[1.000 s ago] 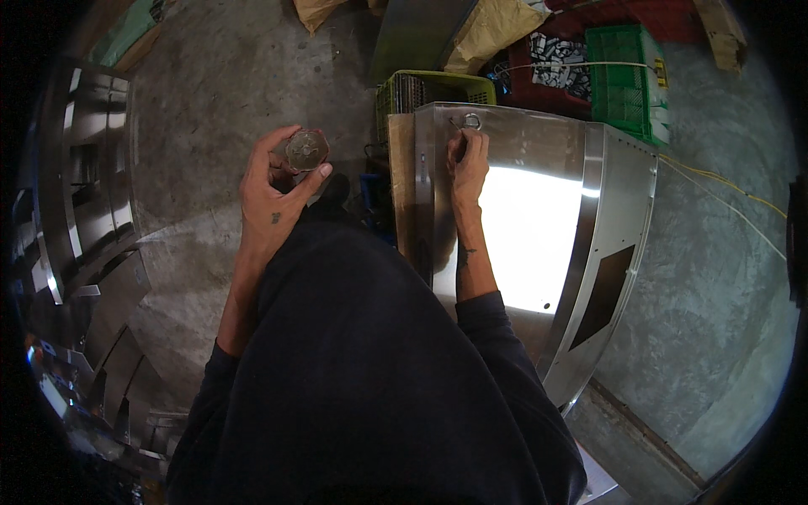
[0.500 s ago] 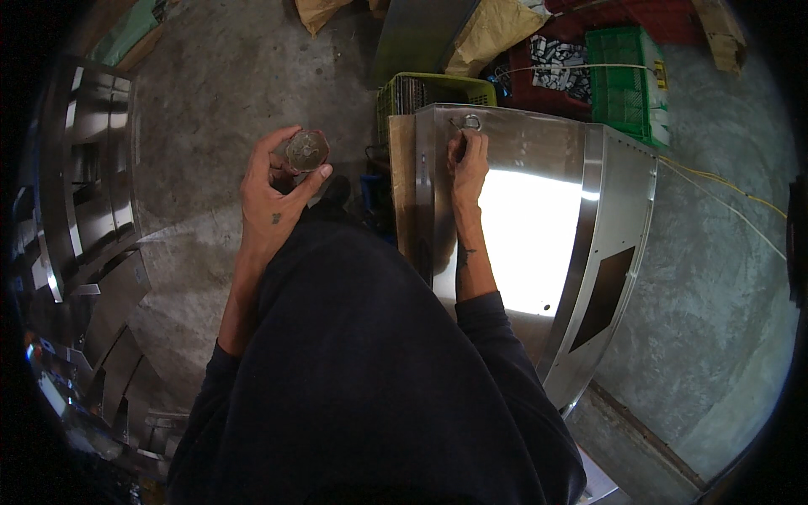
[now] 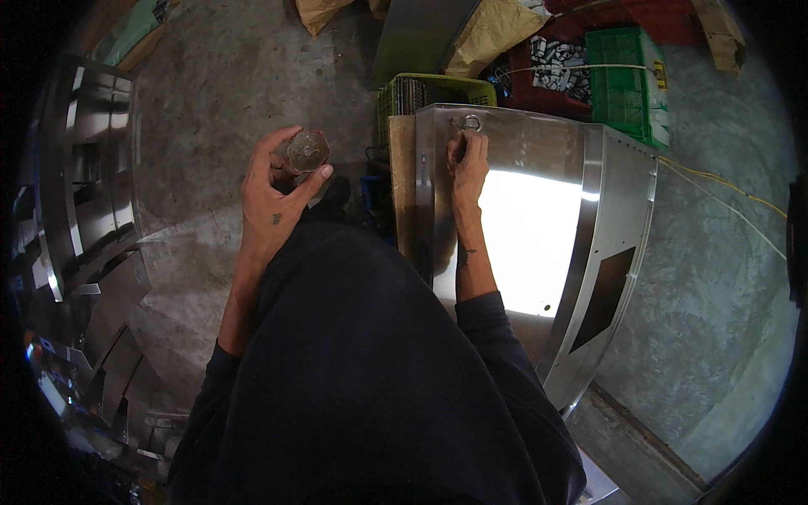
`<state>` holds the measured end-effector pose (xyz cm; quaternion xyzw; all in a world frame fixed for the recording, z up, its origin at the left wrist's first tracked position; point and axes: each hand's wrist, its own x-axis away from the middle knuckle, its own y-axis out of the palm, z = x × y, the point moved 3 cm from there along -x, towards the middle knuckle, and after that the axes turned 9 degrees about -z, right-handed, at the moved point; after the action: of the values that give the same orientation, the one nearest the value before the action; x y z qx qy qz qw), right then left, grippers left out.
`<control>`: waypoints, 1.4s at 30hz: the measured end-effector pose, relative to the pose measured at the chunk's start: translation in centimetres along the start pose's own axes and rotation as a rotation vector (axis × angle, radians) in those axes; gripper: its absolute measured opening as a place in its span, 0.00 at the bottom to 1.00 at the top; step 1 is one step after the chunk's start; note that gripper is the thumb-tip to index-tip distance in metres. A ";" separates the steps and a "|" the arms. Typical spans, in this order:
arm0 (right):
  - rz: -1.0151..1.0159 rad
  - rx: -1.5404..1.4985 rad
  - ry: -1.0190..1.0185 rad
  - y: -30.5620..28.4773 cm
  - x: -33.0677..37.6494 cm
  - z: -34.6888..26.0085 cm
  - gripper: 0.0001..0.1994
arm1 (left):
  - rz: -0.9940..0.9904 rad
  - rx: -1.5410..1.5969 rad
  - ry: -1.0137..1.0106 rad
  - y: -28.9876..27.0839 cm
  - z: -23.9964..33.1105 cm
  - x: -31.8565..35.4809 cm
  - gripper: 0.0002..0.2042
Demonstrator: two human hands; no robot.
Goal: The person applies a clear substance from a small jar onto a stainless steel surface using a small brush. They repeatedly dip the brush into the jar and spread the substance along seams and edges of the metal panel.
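Nothing shifted, left hand (image 3: pixel 273 198) cupping round container (image 3: pixel 307 151) mouth-up, right hand (image 3: pixel 468 160) on steel panel (image 3: pixel 539 227)

Bare grey concrete floor (image 3: pixel 210 93) is filling the scene; beyond it, a green plastic crate (image 3: pixel 627 80) is standing beside a red crate (image 3: pixel 547 84), and stacked steel panels (image 3: pixel 80 194) are lying left of the floor

Metal workshop: concrete floor (image 3: pixel 210 93), stacked steel sheet parts (image 3: pixel 84 194), plastic crates (image 3: pixel 631 71)
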<state>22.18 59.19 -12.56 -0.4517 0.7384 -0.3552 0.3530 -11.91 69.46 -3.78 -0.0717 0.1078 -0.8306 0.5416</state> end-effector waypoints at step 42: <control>0.311 -0.168 0.278 -1.2 -3.6 -0.1 0.09 | -0.069 0.017 -0.030 0.1 1.2 0.0 0.30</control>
<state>23.84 62.11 -10.83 -0.3068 0.8677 -0.2925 0.2597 -11.51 69.27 -2.62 -0.0831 0.0902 -0.8485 0.5147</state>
